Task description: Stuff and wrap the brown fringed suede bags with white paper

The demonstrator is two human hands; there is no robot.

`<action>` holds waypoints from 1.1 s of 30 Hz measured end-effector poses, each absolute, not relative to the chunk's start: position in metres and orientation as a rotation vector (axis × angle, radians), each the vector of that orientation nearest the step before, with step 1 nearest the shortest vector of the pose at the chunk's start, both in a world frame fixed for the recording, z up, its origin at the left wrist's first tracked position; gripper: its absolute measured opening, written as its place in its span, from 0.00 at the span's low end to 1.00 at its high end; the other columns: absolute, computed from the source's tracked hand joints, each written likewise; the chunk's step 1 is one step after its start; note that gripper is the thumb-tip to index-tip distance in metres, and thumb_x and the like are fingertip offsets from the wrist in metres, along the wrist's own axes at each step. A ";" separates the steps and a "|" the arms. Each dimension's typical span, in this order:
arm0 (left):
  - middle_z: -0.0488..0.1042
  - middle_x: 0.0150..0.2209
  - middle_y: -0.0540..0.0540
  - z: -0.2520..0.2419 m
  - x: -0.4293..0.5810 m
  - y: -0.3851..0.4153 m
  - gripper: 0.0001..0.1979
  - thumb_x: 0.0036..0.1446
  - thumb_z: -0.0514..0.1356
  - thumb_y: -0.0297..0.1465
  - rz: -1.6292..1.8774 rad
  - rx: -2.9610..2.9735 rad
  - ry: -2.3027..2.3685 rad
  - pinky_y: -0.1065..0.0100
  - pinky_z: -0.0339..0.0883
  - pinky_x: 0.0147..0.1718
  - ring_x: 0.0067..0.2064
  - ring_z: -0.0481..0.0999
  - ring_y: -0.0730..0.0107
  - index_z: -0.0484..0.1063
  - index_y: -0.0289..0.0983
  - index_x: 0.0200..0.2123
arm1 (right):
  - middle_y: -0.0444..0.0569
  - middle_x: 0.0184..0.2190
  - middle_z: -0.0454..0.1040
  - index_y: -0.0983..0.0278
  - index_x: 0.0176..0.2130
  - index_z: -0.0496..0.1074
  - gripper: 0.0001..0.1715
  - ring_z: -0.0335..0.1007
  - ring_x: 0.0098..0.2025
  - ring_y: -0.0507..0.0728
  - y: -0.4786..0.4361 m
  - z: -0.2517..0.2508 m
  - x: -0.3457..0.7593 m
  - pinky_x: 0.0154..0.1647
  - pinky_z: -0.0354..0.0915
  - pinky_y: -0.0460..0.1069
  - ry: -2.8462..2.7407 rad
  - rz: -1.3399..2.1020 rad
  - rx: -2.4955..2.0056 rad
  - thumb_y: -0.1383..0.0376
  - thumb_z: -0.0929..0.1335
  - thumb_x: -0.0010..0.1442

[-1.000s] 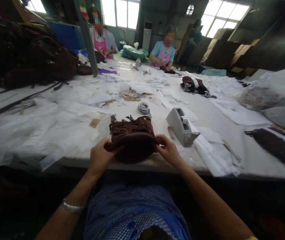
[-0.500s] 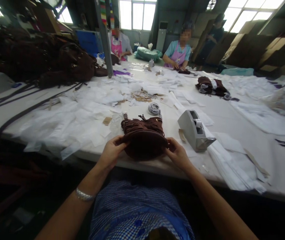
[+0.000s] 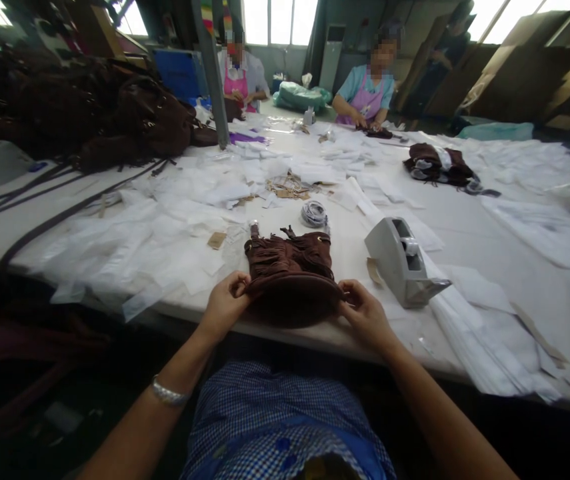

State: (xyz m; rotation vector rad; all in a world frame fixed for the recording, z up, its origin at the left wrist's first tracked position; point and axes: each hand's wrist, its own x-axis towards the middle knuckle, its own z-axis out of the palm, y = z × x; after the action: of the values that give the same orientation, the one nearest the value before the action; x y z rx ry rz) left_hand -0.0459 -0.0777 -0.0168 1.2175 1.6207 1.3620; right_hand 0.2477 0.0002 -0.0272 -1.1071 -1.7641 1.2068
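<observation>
White sheets (image 3: 129, 230) lay on the bench (image 3: 347, 248). By its front edge, left hand (image 3: 227, 303) and right hand (image 3: 369, 315) pinched a brown bag (image 3: 292, 273) near a gray tape holder (image 3: 387, 260).

Head-worn view faces forward, down across table (image 3: 347, 250); left hand (image 3: 227, 303), right hand (image 3: 366, 312) close, windows (image 3: 281, 23) far.

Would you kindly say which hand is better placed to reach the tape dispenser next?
Likely the right hand: the tape dispenser stands near it, while the left hand holds the brown bag's opposite side.
</observation>
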 end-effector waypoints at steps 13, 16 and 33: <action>0.80 0.40 0.45 0.023 -0.054 -0.079 0.15 0.55 0.65 0.40 1.156 1.626 1.627 0.65 0.71 0.41 0.41 0.77 0.63 0.79 0.38 0.42 | 0.47 0.38 0.73 0.61 0.42 0.70 0.12 0.70 0.40 0.55 0.003 -0.024 0.251 0.42 0.67 0.49 -1.824 1.204 -1.028 0.61 0.71 0.58; 0.78 0.33 0.49 0.017 -0.058 -0.078 0.13 0.51 0.67 0.38 1.109 1.555 1.602 0.70 0.69 0.35 0.35 0.75 0.68 0.77 0.37 0.36 | 0.44 0.34 0.70 0.61 0.38 0.68 0.11 0.68 0.37 0.53 0.004 -0.025 0.253 0.40 0.66 0.47 -1.738 1.287 -0.984 0.63 0.72 0.56; 0.73 0.48 0.42 0.004 -0.062 -0.076 0.18 0.50 0.63 0.43 1.142 1.721 1.738 0.65 0.73 0.41 0.49 0.74 0.59 0.75 0.38 0.40 | 0.50 0.48 0.69 0.60 0.45 0.74 0.17 0.73 0.43 0.55 -0.007 -0.008 0.251 0.32 0.70 0.45 -1.854 1.037 -1.120 0.59 0.72 0.56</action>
State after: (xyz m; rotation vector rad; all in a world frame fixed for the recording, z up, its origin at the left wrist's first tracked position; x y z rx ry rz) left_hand -0.0623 -0.0764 0.0042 1.7208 1.7376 1.1415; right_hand 0.2506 -0.0074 -0.0081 -1.1196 -1.8540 1.0373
